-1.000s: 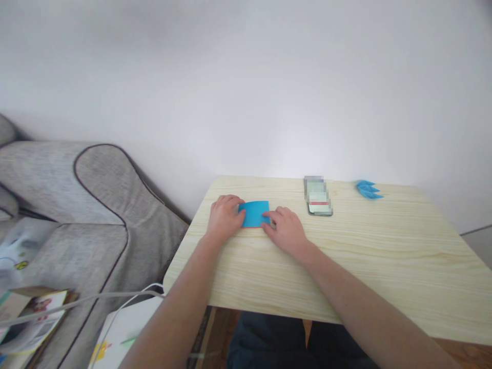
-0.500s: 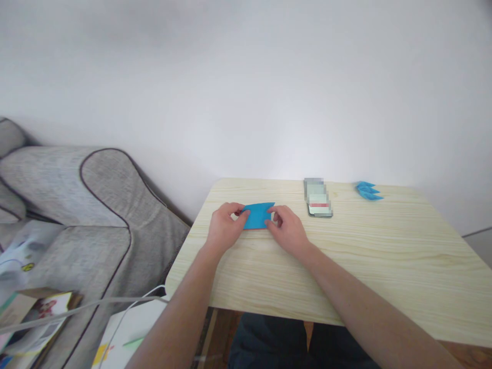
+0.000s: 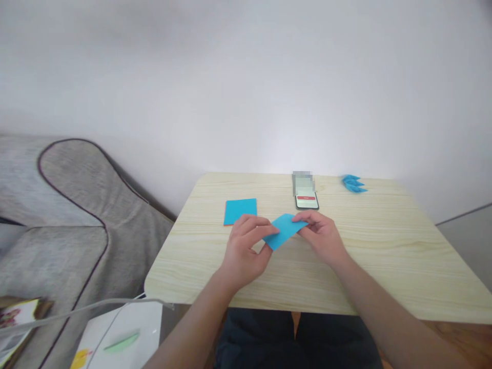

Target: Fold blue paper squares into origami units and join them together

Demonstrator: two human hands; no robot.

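I hold one blue paper sheet [image 3: 285,229] just above the light wooden table [image 3: 384,256], turned so it looks like a diamond. My left hand [image 3: 246,248] pinches its left corner and my right hand [image 3: 323,236] pinches its right corner. Behind my left hand, a stack of blue paper squares [image 3: 240,211] lies flat on the table, with an orange edge showing underneath.
A phone [image 3: 306,195] with a lit screen lies at the far middle of the table. Small folded blue paper pieces [image 3: 353,183] sit at the far right. A grey sofa [image 3: 57,205] stands left, with a white cable [image 3: 77,310] and papers on the floor.
Both hands were on the stack at the far left of the table; they have lifted one blue sheet off it and brought it nearer to me, toward the table's middle.
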